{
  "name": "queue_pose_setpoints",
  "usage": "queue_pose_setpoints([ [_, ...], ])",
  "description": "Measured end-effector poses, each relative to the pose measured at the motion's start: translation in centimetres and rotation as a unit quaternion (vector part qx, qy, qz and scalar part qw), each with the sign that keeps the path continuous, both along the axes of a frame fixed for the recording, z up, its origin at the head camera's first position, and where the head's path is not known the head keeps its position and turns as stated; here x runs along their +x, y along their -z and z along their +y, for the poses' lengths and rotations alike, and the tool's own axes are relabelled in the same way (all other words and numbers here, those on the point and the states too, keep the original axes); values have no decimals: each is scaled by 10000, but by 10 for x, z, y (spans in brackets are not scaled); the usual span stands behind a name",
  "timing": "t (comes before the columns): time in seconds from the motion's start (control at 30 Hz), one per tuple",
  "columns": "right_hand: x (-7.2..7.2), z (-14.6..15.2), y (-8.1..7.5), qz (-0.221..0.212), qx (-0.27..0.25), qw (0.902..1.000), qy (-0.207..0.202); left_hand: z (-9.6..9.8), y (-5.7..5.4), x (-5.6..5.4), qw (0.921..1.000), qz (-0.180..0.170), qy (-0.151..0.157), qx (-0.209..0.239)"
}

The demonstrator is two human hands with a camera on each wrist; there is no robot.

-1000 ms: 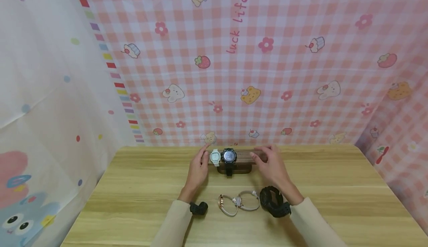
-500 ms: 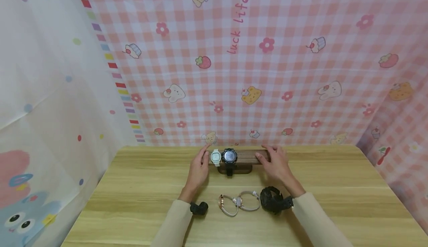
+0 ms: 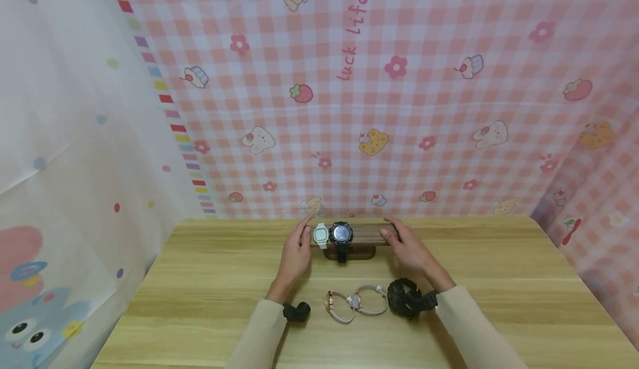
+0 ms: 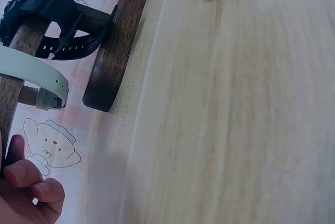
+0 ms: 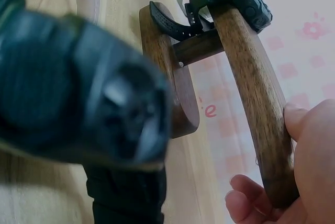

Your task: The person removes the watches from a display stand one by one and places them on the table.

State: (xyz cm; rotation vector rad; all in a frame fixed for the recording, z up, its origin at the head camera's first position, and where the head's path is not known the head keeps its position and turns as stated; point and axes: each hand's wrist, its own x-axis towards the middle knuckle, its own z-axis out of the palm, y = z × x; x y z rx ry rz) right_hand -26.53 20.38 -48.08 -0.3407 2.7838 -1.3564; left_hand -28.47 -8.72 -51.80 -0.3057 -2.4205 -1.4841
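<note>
A dark wooden watch stand (image 3: 366,236) sits at the back of the table. A pale mint watch (image 3: 321,236) and a black watch (image 3: 341,233) are strapped side by side round its bar, toward the left. My left hand (image 3: 297,252) holds the bar's left end, its fingers (image 4: 36,182) curled beneath in the left wrist view. My right hand (image 3: 411,249) grips the right end, thumb on top and fingertips (image 5: 241,198) below it. The right wrist view shows the stand's base (image 5: 183,98) on the tabletop.
Two slim watches (image 3: 340,308) with pale straps and rose-gold cases lie looped on the table (image 3: 199,302), in front of the stand. A bulky black watch (image 3: 401,298) lies beside them, near my right wrist. A pink checked cloth (image 3: 324,119) hangs close behind.
My right hand has moved from above the bar's right part to its right end and closed on it. My left hand has stayed at the left end.
</note>
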Motion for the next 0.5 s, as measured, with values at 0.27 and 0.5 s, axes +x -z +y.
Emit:
queue_pose_setpoints([
  [0.27, -1, -1, -3, -118, 4, 9999, 84, 0, -1, 2, 9999, -145, 40, 26],
  [0.5, -1, -2, -5, -114, 12, 9998, 165, -1, -5, 4, 9993, -333, -158, -40],
])
